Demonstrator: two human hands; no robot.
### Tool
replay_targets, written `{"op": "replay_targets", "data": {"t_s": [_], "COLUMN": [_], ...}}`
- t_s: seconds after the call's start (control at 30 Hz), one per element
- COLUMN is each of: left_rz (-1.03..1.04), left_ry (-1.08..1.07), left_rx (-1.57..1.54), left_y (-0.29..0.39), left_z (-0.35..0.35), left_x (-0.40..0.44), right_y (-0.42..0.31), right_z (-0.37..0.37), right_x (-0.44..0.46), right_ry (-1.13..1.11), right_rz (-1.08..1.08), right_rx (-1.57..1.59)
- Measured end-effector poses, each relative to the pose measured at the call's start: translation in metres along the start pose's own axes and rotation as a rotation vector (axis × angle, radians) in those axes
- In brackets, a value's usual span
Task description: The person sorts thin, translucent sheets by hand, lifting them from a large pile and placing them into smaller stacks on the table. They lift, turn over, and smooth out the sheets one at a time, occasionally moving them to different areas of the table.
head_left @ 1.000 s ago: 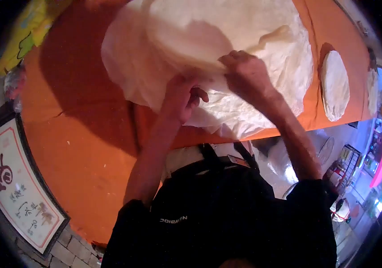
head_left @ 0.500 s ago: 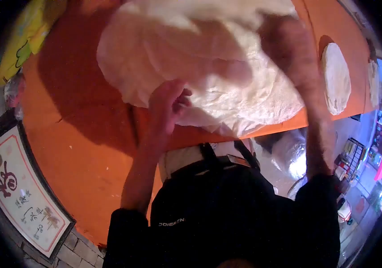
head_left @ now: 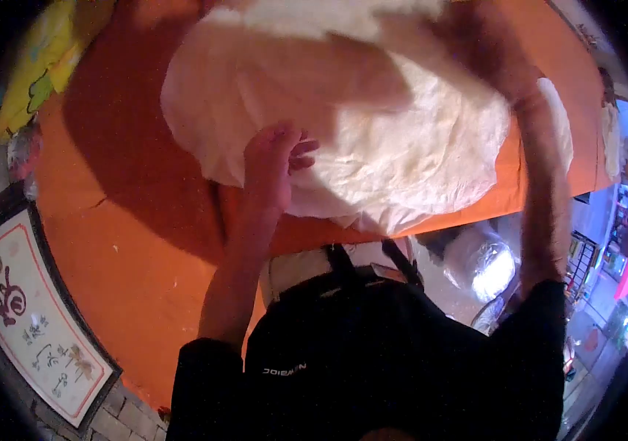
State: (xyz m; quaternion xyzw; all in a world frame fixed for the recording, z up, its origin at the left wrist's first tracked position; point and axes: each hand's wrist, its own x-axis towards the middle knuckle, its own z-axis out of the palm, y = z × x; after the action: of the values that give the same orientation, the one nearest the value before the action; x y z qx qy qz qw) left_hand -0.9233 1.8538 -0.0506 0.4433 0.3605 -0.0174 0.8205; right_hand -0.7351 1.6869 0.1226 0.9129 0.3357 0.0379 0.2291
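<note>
A broad, thin, pale sheet of dough (head_left: 402, 169) lies spread on the orange table (head_left: 130, 228), with soft wrinkles and an uneven edge near my body. Over its near left part is my left hand (head_left: 277, 151), fingers loosely bent and a little apart, nothing visible in them. I cannot tell whether it touches the sheet. My right hand (head_left: 450, 40) reaches across to the far right part of the dough; motion blur and shadow hide its fingers. My right forearm partly covers a smaller flat dough round (head_left: 560, 121).
Another pale piece (head_left: 610, 140) lies at the table's right edge. A shiny plastic-wrapped bundle (head_left: 479, 264) sits below the near edge. At left stand a framed sign with writing (head_left: 42, 316) and a yellow patterned cloth (head_left: 27, 73).
My right hand and forearm have swung right and farther away, now overlapping the small dough round. The big sheet's right side looks flatter and wider. My left hand has barely moved.
</note>
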Motion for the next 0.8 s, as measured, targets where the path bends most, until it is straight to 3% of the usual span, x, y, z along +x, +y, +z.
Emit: {"op": "replay_targets", "data": {"t_s": [0.03,0.1,0.17,0.3,0.37,0.5,0.6,0.7,0.8], "left_rz": [-0.001,-0.017,-0.042,-0.032,-0.004,0.074,-0.045,-0.018,0.029], "left_ry": [-0.048,-0.124,-0.132,-0.172,-0.124,-0.057,-0.08,-0.261,-0.291], "left_rx": [-0.047,-0.142,-0.184,-0.215,-0.163,-0.14,-0.153,-0.075,-0.04], "left_y": [-0.002,-0.003,-0.001,-0.006,0.003,0.009,0.014,0.025,0.022], "left_z": [0.004,0.008,0.013,0.016,0.025,0.034,0.038,0.039,0.039], "left_x": [0.013,0.028,0.035,0.05,0.04,0.042,0.046,0.051,0.056], "right_y": [0.013,0.045,0.034,-0.005,-0.049,-0.066,-0.059,-0.082,-0.083], "right_z": [-0.037,-0.06,-0.053,0.015,0.109,0.11,0.078,0.096,0.103], "right_x": [0.009,0.015,0.005,0.01,0.021,0.012,0.02,0.004,0.012], "right_ry": [0.01,0.268,0.713,0.411,0.281,0.397,0.275,0.272,0.197], "right_rz": [0.058,0.106,0.14,-0.161,-0.173,-0.147,-0.199,-0.196,-0.155], "right_rx": [-0.194,-0.283,-0.03,0.369,0.366,0.568,0.508,0.624,0.552]}}
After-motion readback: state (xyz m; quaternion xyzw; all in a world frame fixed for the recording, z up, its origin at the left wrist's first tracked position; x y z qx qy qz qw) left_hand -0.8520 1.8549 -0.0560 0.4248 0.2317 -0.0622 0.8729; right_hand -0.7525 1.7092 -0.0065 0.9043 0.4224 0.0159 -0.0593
